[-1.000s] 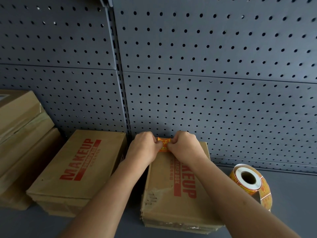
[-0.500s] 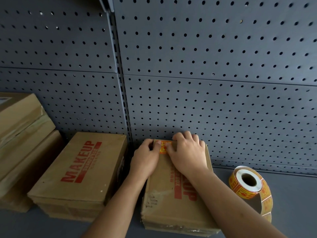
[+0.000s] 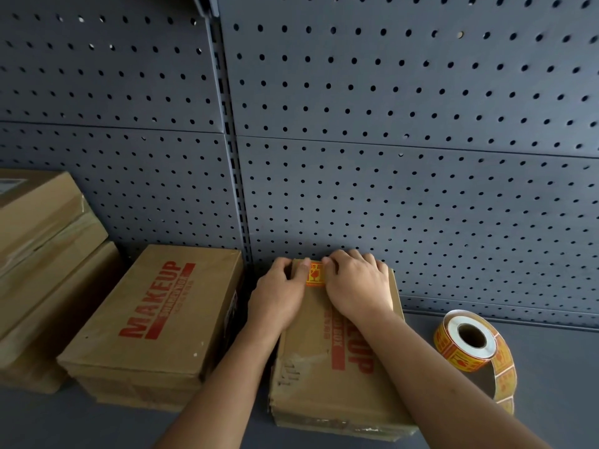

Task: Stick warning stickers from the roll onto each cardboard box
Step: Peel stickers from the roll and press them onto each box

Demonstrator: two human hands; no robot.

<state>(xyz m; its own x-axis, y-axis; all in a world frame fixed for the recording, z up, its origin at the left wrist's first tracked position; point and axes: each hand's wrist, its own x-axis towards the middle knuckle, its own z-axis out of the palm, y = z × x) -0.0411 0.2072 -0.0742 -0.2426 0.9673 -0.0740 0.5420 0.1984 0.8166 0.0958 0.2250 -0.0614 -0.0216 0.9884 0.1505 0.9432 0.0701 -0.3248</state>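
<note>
A brown cardboard box (image 3: 311, 380) printed MAKEUP in red lies flat on the grey shelf in front of me. An orange warning sticker (image 3: 315, 274) lies on its far end. My left hand (image 3: 278, 294) rests on the box's left far corner, thumb at the sticker's left edge. My right hand (image 3: 358, 285) lies flat, fingers spread, on the box just right of the sticker, fingertips touching it. The sticker roll (image 3: 470, 343) stands on the shelf to the right, its strip trailing down. A second MAKEUP box (image 3: 155, 319) lies to the left, with no sticker showing.
Stacked plain cardboard boxes (image 3: 42, 254) fill the far left. A dark grey pegboard wall (image 3: 389, 157) rises right behind the boxes. The grey shelf surface (image 3: 557, 367) runs to the right past the roll.
The sticker went from pinched between both hands above the box to lying flat on it. My right hand opened and spread over the box; my left thumb slid to the sticker's edge.
</note>
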